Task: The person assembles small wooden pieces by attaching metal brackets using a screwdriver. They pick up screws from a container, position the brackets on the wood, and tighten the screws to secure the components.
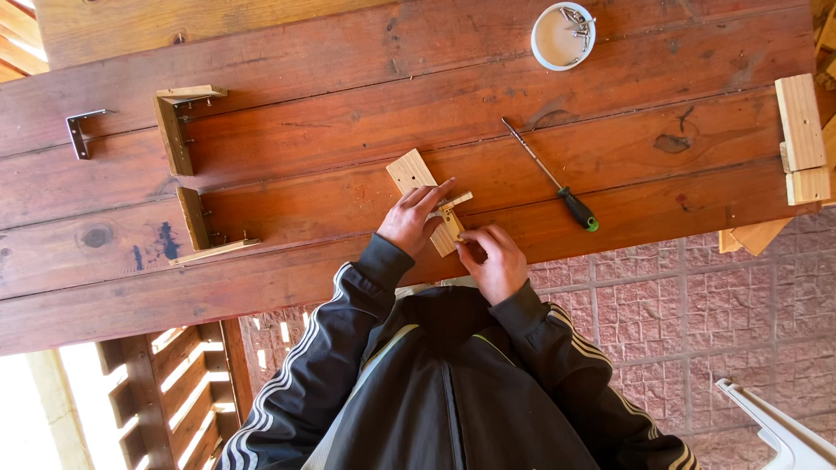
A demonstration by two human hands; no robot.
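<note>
A small light wooden block [413,171] lies on the reddish plank table [348,113] near its front edge. My left hand [407,220] presses on the block, index finger stretched along a small metal bracket and thin wood strip [455,202] set across it. My right hand [494,261] is right beside it at the block's lower end, fingers pinched together on something too small to make out.
A screwdriver [557,187] with a black and green handle lies right of the hands. A white bowl of screws [563,35] sits at the far edge. Two wooden L-shaped assemblies [178,130] [205,231] and a metal angle bracket [83,130] lie left. Wood offcuts [801,130] sit right; a white chair [784,431] stands below.
</note>
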